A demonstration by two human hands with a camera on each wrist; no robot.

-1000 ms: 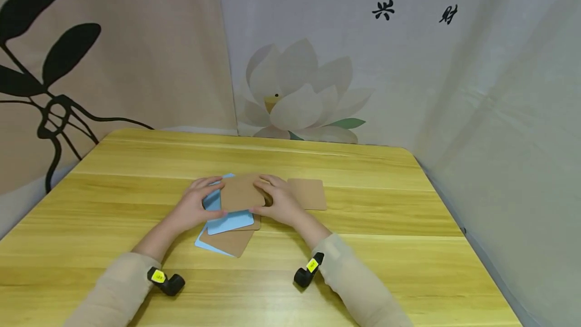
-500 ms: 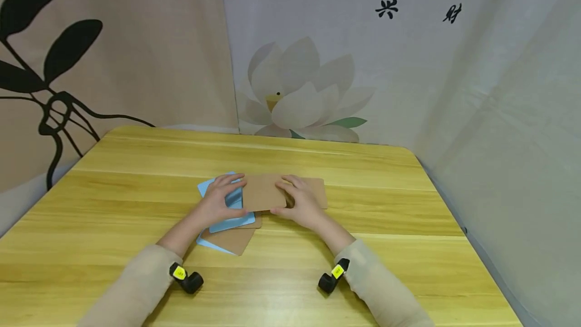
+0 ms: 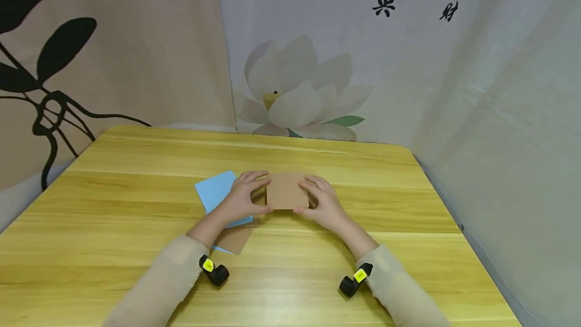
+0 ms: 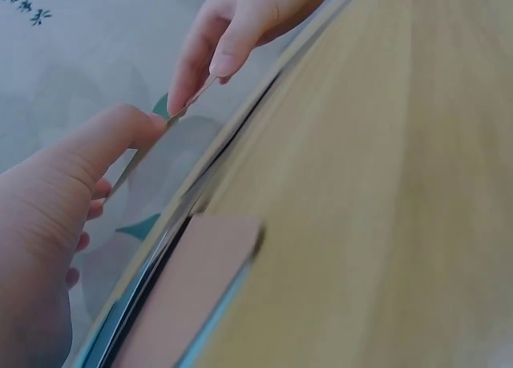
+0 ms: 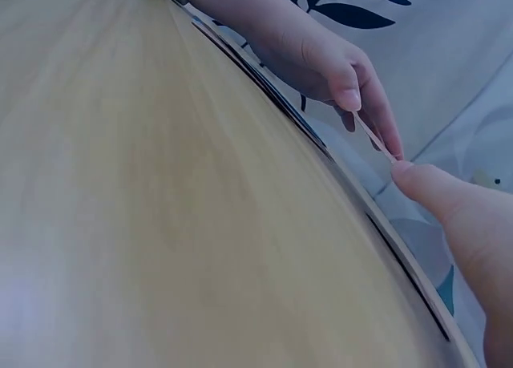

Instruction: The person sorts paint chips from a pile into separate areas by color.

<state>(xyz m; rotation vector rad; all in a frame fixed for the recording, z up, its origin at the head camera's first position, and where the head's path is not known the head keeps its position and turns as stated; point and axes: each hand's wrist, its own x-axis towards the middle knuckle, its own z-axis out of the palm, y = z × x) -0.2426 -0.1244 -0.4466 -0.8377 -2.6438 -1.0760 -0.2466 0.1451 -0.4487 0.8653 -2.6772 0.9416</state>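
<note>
Both hands hold up a brown square card [image 3: 287, 191] by its sides, above the table. At its left edge the left hand [image 3: 239, 200] grips it between thumb and fingers. The right hand [image 3: 328, 206] pinches the opposite edge likewise. Edge-on, the card [image 4: 144, 150] looks thin in the left wrist view, raised off the tabletop. Below and left of it lies a loose pile: a blue card [image 3: 215, 189] on top and a brown card [image 3: 234, 240] at the front, partly hidden by the left hand and forearm.
The wooden table [image 3: 290, 276] ends at a back edge before a printed curtain [image 3: 408, 79]. In the right wrist view, a flat card [image 5: 407, 276] lies on the tabletop beneath the hands; the held card and right hand hide it in the head view.
Both hands have carried the brown card to the right, off the pile and over the lone brown card, which was visible earlier. More of the blue card at the back now shows.
</note>
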